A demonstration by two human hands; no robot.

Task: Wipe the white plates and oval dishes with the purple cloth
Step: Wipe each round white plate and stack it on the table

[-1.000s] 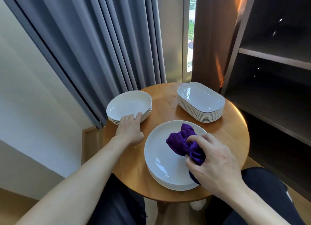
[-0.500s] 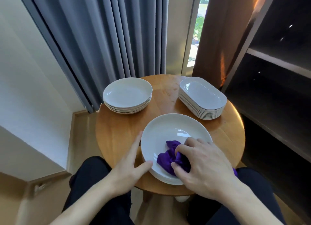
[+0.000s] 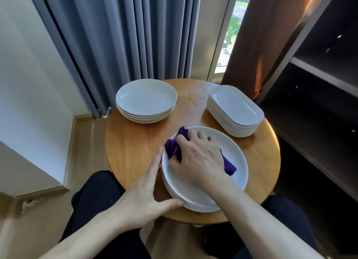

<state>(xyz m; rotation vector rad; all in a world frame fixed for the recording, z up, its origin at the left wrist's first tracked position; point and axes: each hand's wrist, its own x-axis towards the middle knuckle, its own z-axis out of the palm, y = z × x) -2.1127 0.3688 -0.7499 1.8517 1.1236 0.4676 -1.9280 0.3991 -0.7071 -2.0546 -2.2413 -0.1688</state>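
— Quick: where's the purple cloth (image 3: 173, 148)?
— Bunched up on the top plate (image 3: 234, 162) of the near stack (image 3: 195, 205), on the plate's left half. One end pokes past the far-left rim. The other end trails out from under the wrist toward centre-right.
— Who's got it?
— The right hand (image 3: 197, 158). Fingers are curled over the cloth, gripping it & pressing it onto the plate.
— And the left hand (image 3: 143, 198)?
— Fingers straight, holding nothing. Index finger runs along the stack's left edge and the thumb sits against its near edge, so it braces the stack from the side.
— What's the stack on?
— The table (image 3: 131, 140): small, round, wooden. The person sits at it, w/ dark trousers (image 3: 93, 191) visible below.
— Other crockery?
— Two more piles, both at the back. Round white plates (image 3: 146, 98) are far left and oval dishes (image 3: 235, 107) far right, w/ bare wood between them. Neither touches the near stack, but the oval pile is just beside its far-right rim.
— How many per pile?
— Can't tell exactly. Several each, and the oval pile's the tallest.
— Surroundings?
— Grey curtain (image 3: 116, 36) behind the table, a strip of window (image 3: 232, 26) right of it, and a dark shelf unit (image 3: 319, 84) on the right.
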